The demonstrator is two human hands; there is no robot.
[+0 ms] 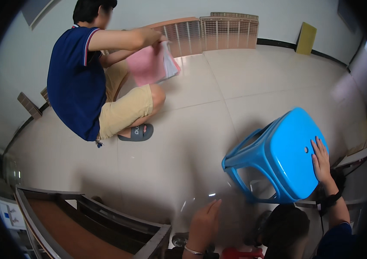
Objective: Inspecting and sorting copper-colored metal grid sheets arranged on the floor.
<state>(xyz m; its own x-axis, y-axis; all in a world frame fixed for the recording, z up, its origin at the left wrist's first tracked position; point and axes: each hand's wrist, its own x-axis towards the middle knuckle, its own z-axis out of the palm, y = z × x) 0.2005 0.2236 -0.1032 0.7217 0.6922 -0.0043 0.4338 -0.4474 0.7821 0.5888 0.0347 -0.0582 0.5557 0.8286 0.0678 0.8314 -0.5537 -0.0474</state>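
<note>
A blue plastic stool (293, 151) with a small hole in its seat is at the right. My right hand (321, 162), a dark band on its wrist, lies on the edge of the seat with fingers stretched out. Whether the stool stands level or leans, I cannot tell. My left hand (205, 222), wearing a bracelet, hovers at the lower middle, fingers extended, and nothing shows in it. It is apart from the stool, between that and a metal-framed piece of furniture (162, 235) at the lower left.
Another person (73, 86) sits at the upper left, holding pink and white sheets (149, 64). Grid-patterned panels (229, 32) lean on the far wall, beside a yellow board (306, 39). Pale tiled floor (192, 112) lies between us. A red object (242, 254) shows at the bottom edge.
</note>
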